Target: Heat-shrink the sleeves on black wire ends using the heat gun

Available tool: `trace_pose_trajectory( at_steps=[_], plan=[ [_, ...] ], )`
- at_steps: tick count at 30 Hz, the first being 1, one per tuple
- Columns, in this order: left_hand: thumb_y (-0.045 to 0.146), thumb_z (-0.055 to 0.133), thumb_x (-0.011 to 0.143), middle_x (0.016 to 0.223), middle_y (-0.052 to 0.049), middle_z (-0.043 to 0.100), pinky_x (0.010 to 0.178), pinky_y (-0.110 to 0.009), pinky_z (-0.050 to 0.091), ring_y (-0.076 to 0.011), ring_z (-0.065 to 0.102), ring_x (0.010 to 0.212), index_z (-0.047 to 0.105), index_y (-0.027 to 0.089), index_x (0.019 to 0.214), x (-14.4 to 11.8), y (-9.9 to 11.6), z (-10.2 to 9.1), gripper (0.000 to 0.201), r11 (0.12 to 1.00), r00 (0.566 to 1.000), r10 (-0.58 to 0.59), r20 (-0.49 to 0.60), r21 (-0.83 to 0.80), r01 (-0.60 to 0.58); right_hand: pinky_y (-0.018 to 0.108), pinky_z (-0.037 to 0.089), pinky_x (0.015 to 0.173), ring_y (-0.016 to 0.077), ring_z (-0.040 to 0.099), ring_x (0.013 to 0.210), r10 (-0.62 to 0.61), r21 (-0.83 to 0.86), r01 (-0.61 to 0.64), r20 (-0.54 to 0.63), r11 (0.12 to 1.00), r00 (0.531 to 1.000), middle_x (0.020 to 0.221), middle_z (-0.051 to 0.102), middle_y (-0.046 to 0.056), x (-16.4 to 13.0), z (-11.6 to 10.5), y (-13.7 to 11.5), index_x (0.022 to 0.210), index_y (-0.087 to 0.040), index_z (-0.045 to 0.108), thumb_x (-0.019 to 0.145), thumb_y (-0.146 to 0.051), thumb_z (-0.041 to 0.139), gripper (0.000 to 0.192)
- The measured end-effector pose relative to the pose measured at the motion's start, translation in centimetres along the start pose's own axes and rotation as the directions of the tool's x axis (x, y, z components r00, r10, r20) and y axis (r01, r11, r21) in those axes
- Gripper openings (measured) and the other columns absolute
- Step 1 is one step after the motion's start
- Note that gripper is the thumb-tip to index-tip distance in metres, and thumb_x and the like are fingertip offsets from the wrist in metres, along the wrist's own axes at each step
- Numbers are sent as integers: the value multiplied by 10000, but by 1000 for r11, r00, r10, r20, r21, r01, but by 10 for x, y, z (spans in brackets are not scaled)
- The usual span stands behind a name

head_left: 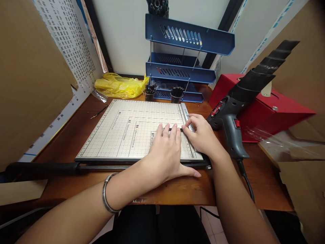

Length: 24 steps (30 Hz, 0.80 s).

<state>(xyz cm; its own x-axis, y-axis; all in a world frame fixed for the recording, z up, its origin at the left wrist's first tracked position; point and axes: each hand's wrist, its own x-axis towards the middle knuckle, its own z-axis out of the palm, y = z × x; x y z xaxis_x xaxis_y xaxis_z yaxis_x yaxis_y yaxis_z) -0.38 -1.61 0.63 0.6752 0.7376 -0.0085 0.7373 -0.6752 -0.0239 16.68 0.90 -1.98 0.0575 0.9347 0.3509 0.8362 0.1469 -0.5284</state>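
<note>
A paper cutter [109, 135] with a cream board, grid lines and printed paper sizes lies flat on the table. My left hand [166, 152] rests on the board with straight fingers and thumb stretched out to the right. Its fingertips lie by a short black strip [180, 129], partly covering it. Thumb and forefinger of my right hand [199, 134] pinch the strip's right end beside the metal ruler edge [185, 110]. How far the strip runs under my left fingers is hidden. The cutter's black-handled blade arm [50, 167] lies along the near edge.
A heat gun [233, 125] stands at the right by a red box [266, 112]. Behind the cutter are two small cups [149, 96] of thin black pieces, a blue tiered tray rack [180, 73] and a yellow plastic bag [119, 86]. Cardboard [30, 84] walls the left side.
</note>
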Motion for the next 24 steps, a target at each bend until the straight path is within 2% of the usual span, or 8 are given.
trace_pose_trajectory(
  at_steps=[12,18,24],
  plan=[
    [1003,297,728,1651,-291,250,1254,-592,173,-470,242,1542,272,-57,1585,1,1,2,1364,1000,1000,-5,-3,20,5,547,414,1096,314,511,1333,13,42,-13,8,999,1000,1314,616,134,-2,1,2,849,-246,528,934,-326,481,126],
    [1000,268,739,1642,-296,271,1249,-582,182,-463,269,1534,288,-51,1584,0,1,1,1349,1000,1000,0,-16,28,0,548,409,1099,323,502,1338,33,49,-34,22,998,999,1371,574,152,-3,0,-1,847,-241,540,911,-367,562,143],
    [991,317,741,1631,-303,300,1247,-578,184,-458,287,1529,288,-54,1583,1,0,2,1342,1000,999,10,-45,7,-10,575,401,1097,325,506,1325,49,39,-50,31,998,998,1325,598,113,-3,-2,-1,825,-257,539,907,-358,566,133]
  ],
)
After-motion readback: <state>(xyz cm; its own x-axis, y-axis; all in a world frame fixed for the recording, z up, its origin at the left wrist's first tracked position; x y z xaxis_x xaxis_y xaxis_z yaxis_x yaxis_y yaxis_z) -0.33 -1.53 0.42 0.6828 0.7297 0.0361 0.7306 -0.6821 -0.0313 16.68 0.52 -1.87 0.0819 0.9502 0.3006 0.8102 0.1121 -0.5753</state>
